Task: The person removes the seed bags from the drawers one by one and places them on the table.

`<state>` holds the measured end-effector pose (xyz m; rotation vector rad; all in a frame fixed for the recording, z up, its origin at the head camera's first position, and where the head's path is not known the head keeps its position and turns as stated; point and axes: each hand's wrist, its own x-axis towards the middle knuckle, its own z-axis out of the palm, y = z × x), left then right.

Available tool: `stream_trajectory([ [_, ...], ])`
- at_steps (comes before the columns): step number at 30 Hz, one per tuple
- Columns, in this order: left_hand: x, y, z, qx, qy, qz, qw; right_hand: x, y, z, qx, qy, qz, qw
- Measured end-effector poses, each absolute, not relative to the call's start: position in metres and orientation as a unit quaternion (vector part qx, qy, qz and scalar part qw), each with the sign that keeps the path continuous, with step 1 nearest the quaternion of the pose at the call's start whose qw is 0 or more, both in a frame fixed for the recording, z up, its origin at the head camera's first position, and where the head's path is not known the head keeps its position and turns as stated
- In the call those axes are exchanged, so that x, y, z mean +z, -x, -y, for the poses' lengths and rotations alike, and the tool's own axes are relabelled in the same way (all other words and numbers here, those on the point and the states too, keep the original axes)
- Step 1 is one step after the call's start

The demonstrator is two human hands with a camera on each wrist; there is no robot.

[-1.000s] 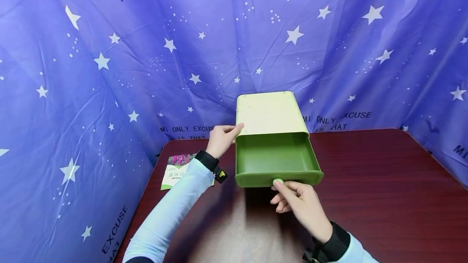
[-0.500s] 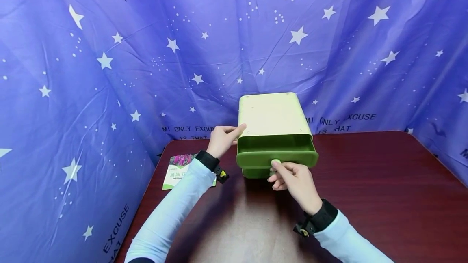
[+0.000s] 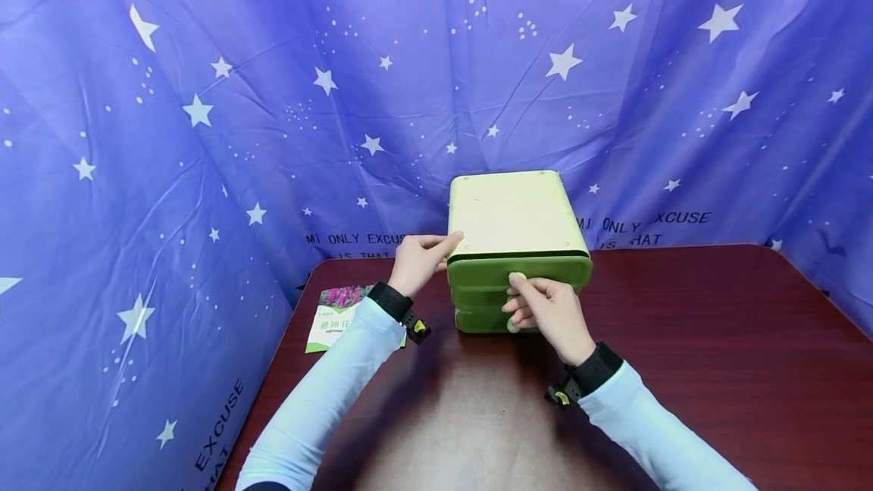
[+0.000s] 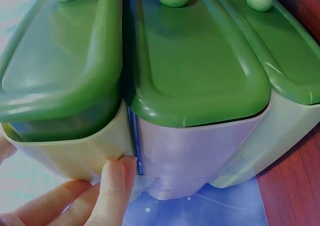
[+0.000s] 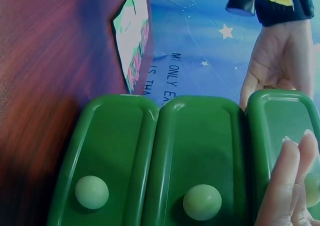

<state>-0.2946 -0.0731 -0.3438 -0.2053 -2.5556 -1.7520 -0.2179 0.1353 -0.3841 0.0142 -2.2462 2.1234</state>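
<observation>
A small cabinet (image 3: pixel 518 211) with a pale shell and three stacked green drawers stands at the back of the table. My left hand (image 3: pixel 417 260) rests its fingers and thumb against the upper left side of the shell. At the front, my right hand (image 3: pixel 551 313) pinches the round knob (image 3: pixel 518 276) of the top drawer (image 3: pixel 477 273). That drawer is nearly in, with a narrow gap under the shell's edge in the left wrist view. The middle drawer (image 5: pixel 200 141) and the bottom drawer (image 5: pixel 112 141) sit closed, their pale round knobs showing in the right wrist view.
Left of the cabinet lies a card (image 3: pixel 330 324) printed with pink flowers, partly covered by the left forearm. The dark red wooden table (image 3: pixel 682 339) reaches to a blue star-patterned curtain (image 3: pixel 382 97) behind and at the sides.
My right hand has pushed the top drawer back from well pulled out to nearly flush, so its inside is hidden. The left hand has stayed against the shell.
</observation>
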Motion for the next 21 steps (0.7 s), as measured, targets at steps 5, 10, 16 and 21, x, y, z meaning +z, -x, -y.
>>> stream_trajectory([
  [5,-0.3416,0.2925,0.0708,-0.577,0.070,0.813,0.025,-0.3853,0.2258,-0.1362,0.685,-0.005,0.727,0.035],
  [10,-0.3414,0.2912,0.0701,-0.575,0.066,0.815,0.028,-0.3849,0.2284,-0.1361,0.692,-0.005,0.721,0.031],
  [16,-0.3459,0.2920,0.0700,-0.566,0.084,0.820,0.018,-0.3851,0.2248,-0.1389,0.684,-0.007,0.729,0.026],
  [21,-0.3472,0.2880,0.0676,-0.501,0.114,0.857,0.043,-0.3865,0.2198,-0.1455,0.676,-0.002,0.736,0.031],
])
